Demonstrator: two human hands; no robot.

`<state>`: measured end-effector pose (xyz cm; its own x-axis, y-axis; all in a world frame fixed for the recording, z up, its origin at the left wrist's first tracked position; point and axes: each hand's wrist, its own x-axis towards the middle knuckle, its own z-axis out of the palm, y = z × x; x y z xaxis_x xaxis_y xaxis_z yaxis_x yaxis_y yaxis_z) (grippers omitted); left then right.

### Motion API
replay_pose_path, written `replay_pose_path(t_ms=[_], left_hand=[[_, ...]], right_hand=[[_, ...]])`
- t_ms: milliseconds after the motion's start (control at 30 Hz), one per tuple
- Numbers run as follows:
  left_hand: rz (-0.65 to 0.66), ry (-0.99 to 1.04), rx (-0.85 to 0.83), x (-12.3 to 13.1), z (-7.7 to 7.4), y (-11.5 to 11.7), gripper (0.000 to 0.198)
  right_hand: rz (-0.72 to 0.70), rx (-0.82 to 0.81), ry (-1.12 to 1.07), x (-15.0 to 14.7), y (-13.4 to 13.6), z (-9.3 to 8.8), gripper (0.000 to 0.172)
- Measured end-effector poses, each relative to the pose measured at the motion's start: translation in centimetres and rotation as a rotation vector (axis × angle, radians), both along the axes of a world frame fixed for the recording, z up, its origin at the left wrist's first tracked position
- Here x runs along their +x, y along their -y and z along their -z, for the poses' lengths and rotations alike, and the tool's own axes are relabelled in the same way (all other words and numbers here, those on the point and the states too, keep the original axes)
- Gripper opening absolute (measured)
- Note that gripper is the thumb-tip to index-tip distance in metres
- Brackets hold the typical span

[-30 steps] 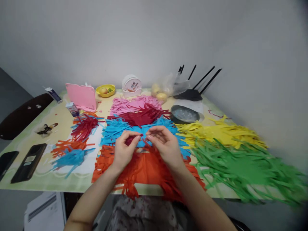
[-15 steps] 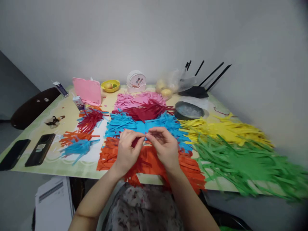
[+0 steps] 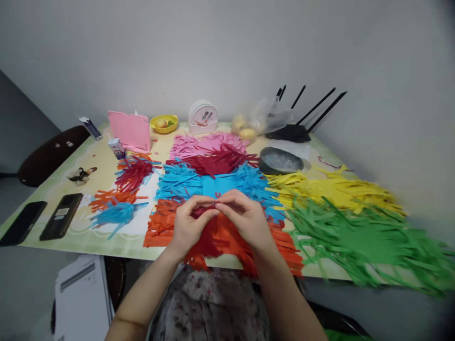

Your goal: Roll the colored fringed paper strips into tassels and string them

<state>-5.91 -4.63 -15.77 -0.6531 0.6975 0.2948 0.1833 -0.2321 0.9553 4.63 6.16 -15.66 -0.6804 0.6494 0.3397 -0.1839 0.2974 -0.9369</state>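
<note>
My left hand and my right hand meet above the orange fringed paper at the near table edge. Both pinch a small bunch of dark red paper strips between thumbs and fingertips. Just behind them lies blue fringed paper, then dark red fringed paper and pink fringed paper. Yellow fringed paper and green fringed paper spread to the right.
Left of the hands lie small bundles of red, orange and blue strips, plus two phones. Farther back stand a pink case, a yellow bowl, a dark dish, a router.
The view shifted, so the table sits higher and the phones show more fully. My hands came closer together, their fingertips now touching over the dark red strips.
</note>
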Motion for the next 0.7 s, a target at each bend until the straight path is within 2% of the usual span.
replay_pose_path(t_ms=[167, 400, 567, 633, 700], left_hand=[[-0.027, -0.018, -0.018, -0.2, 0.0, 0.2, 0.008], [-0.002, 0.154, -0.078, -1.0, 0.2, 0.9, 0.013], [0.069, 0.353, -0.056, -0.6, 1.1, 0.8, 0.023], [0.062, 0.366, -0.054, -0.7, 1.6, 1.3, 0.024], [0.006, 0.253, -0.054, -1.9, 2.1, 3.0, 0.020]], right_hand=[[0.025, 0.022, -0.027, 0.3, 0.1, -0.7, 0.007], [0.168, 0.072, -0.080, -0.2, 1.1, -0.9, 0.008], [0.271, 0.153, -0.124, -1.1, 2.4, -0.8, 0.010], [0.264, 0.203, -0.115, -1.3, 3.0, -0.8, 0.010], [0.197, 0.252, -0.065, -1.1, 3.5, -0.8, 0.009]])
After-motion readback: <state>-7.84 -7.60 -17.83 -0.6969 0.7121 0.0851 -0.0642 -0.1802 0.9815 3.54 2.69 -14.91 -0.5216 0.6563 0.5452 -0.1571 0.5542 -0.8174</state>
